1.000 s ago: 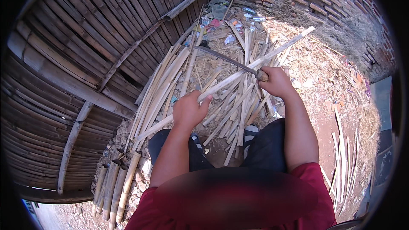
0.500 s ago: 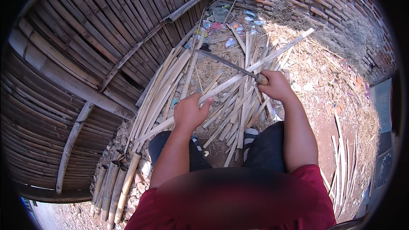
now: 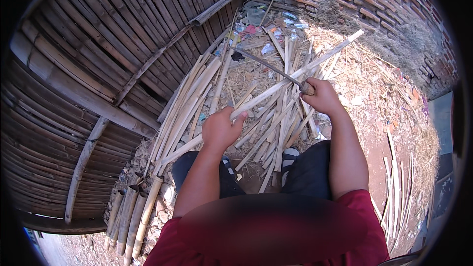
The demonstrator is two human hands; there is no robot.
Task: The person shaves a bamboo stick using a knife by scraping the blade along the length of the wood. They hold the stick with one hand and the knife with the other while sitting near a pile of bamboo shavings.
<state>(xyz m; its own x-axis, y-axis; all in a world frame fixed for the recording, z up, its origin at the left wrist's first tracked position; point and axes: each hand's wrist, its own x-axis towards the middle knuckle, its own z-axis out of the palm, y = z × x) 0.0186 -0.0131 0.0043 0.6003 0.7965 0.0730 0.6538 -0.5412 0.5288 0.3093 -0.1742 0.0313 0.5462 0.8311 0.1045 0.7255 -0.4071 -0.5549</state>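
Note:
My left hand (image 3: 220, 129) is closed around a long, pale bamboo strip (image 3: 322, 58), which slants from the lower left up to the far right. In my right hand (image 3: 322, 99) is the wooden handle of a machete (image 3: 268, 65). Its dark, narrow blade points to the far left and crosses over the strip just beyond my right hand; whether it touches the strip I cannot tell. Below them, a heap of split bamboo strips (image 3: 277, 135) lies between my feet.
Longer bamboo strips (image 3: 189, 103) lean along the slatted bamboo wall (image 3: 98, 44) on the left. Several bamboo poles (image 3: 129, 216) are at the lower left. A brick wall (image 3: 379, 7) rises at the back, with litter (image 3: 251, 29) before it. Thin strips (image 3: 394, 187) lie at right.
The machete has turned in my right hand, its blade now looking narrower and its tip a little farther off. My right hand has shifted slightly right; my left hand has stayed put.

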